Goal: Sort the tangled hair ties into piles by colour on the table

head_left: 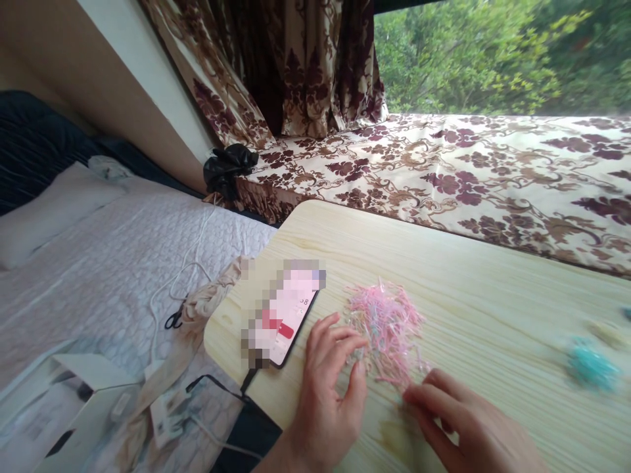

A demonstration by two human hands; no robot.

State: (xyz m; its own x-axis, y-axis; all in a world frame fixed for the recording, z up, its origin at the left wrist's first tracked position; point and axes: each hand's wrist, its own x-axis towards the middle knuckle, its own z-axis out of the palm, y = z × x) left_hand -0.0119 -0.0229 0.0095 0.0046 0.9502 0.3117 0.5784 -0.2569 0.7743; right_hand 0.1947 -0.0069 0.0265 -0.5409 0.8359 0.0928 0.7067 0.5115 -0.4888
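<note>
A loose pile of thin pink and pale strips (387,325) lies on a light wooden table (444,263). My left hand (328,387) rests flat beside it, fingers spread, the fingertips touching the pile's left edge. My right hand (463,420) comes in from the lower right, its fingers drawn together at the pile's near edge; whether they pinch a strip I cannot make out. A phone (286,315) with a lit pink screen lies just left of my left hand, a dark cable running from its near end.
A small turquoise clump (591,368) lies at the table's right. Left of the table is a bed with a white quilt (98,276), white cables, small scissors (173,320) and an open white box (83,401). Behind the table, a floral cloth (444,171) and a black bag (229,167).
</note>
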